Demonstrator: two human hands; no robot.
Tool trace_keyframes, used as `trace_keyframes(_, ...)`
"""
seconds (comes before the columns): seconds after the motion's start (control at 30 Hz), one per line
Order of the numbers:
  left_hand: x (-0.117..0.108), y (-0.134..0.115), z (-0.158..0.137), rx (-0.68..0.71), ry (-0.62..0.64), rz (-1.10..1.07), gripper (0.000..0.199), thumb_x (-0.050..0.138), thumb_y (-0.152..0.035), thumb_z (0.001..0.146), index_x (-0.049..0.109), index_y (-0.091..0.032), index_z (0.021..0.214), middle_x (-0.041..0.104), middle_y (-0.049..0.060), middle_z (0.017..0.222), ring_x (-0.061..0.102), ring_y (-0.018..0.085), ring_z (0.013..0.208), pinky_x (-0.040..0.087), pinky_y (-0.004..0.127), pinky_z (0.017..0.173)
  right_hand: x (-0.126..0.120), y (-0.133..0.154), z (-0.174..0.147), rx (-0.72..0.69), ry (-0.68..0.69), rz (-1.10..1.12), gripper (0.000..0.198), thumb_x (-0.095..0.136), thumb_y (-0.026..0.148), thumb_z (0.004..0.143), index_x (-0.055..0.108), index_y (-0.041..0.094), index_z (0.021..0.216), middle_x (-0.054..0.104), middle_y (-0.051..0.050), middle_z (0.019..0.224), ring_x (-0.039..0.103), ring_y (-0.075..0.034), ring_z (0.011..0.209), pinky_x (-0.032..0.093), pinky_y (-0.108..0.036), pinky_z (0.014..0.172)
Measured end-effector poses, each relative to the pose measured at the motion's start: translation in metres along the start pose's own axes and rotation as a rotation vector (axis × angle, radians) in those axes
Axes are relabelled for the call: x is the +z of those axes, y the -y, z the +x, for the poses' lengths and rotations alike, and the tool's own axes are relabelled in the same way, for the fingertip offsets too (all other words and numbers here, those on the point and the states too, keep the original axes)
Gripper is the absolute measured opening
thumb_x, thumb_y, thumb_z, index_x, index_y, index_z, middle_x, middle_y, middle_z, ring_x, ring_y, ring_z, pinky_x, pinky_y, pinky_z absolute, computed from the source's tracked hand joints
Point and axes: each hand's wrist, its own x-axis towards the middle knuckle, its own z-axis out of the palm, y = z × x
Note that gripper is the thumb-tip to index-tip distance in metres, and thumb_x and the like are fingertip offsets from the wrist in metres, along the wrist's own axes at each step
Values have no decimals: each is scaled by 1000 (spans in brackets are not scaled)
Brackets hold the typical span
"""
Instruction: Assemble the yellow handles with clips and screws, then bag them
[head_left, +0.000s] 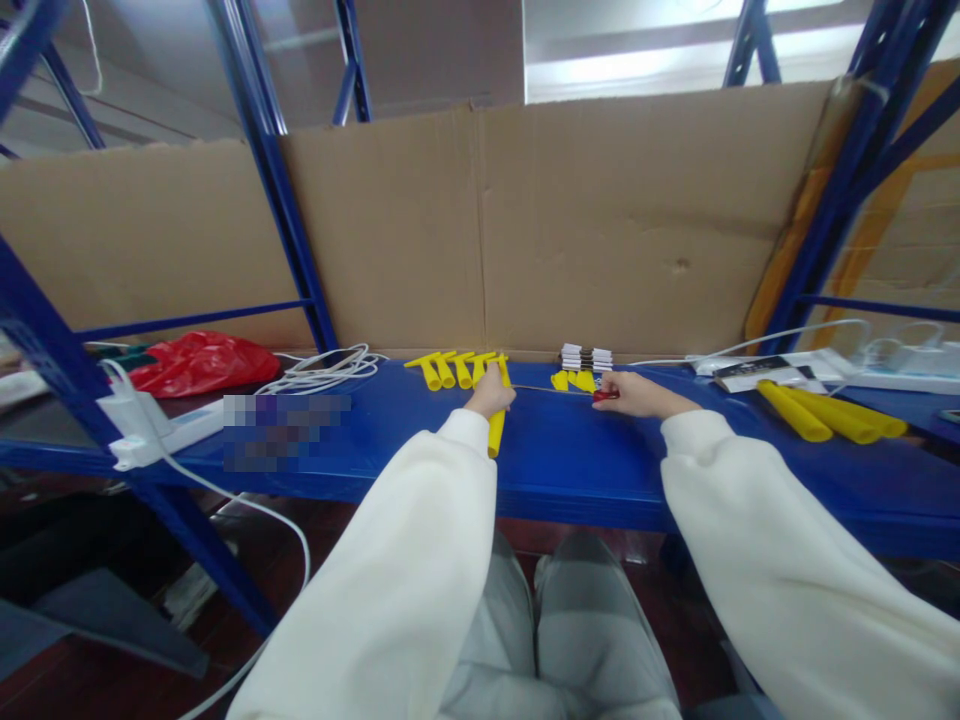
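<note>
On the left of the tabletop (570, 450), past the red plastic bag (206, 362) and the coiled white cable (322, 372), a row of yellow T-shaped pieces (447, 374) lies along the far side; these look finished. Just right of the row, the left hand (492, 394) is closed around a yellow tube (496, 435) above the tabletop. The tube's long axis runs near to far: one end points near, toward the person, and the other shows beyond the fingers on the far side. This piece seems midway through its work. From its right side a thin shaft (551, 389) runs nearly level to the right, across the tube's axis, to a red handle (605, 397) gripped in the right hand (631, 393); whether the tip touches the tube cannot be told. Between the hands, on the far side, small yellow parts (576, 381) lie just near of black-and-white stacked parts (586, 358). Farther right, yellow tubes (829, 413) lie slantwise, near ends pointing right, apparently not yet worked.
</note>
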Motion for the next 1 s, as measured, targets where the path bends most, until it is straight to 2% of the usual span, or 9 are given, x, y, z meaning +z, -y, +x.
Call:
trace_keyframes(0.17,1,2,2,11,-9,16,42,57,0,78,48,-15,116,60,1,77,64,17,61,52,25,61,-5,4,-2,-16,168,101,45,54,61,84,60,19,67,64,-5,62,56,-17,58,44,-30,59)
trace_keyframes(0.23,2,3,4,15,-7,8,42,57,0,77,48,-15,115,60,1,76,64,17,61,52,25,61,-6,6,-3,-23,151,94,41,56,57,83,60,19,67,64,-5,65,57,-17,60,45,-31,62)
trace_keyframes(0.33,2,3,6,23,-5,15,42,57,1,77,49,-15,114,61,1,76,64,17,63,52,24,62,-3,7,-2,-6,69,61,28,69,46,75,60,20,75,64,-2,70,58,-18,65,44,-30,62)
trace_keyframes(0.4,2,3,5,20,-3,22,43,57,1,76,48,-15,115,61,1,76,64,17,63,52,25,62,-1,6,-2,24,26,48,27,73,42,71,60,20,80,62,-1,69,57,-17,64,43,-29,61)
trace_keyframes(0.6,2,3,3,18,0,23,42,57,0,78,48,-15,116,62,2,77,64,17,61,53,25,61,-3,7,-3,51,146,109,28,62,45,83,60,20,72,62,-2,64,56,-16,57,43,-28,57)
trace_keyframes(0.7,3,4,4,19,1,32,42,57,1,78,48,-14,116,62,2,79,65,16,63,53,24,62,-5,7,-3,-3,135,63,33,58,47,86,61,19,69,63,-3,63,56,-16,57,42,-28,58)
trace_keyframes(0.77,3,4,5,10,3,36,42,57,1,78,47,-15,116,62,2,79,65,16,64,52,24,62,-4,7,-2,-20,121,60,30,60,46,84,65,18,75,65,-3,66,57,-16,58,43,-28,59)
trace_keyframes(0.87,3,3,6,3,5,33,41,57,0,80,47,-16,116,62,1,79,64,15,63,52,23,61,0,5,-1,6,77,72,20,68,36,78,66,17,87,65,-2,69,57,-15,58,44,-27,58)
trace_keyframes(1.0,4,4,6,15,7,30,39,56,-1,81,47,-15,117,62,2,79,63,15,61,52,24,60,3,4,0,27,-5,27,14,71,23,73,62,19,84,62,1,65,56,-15,58,41,-25,55)
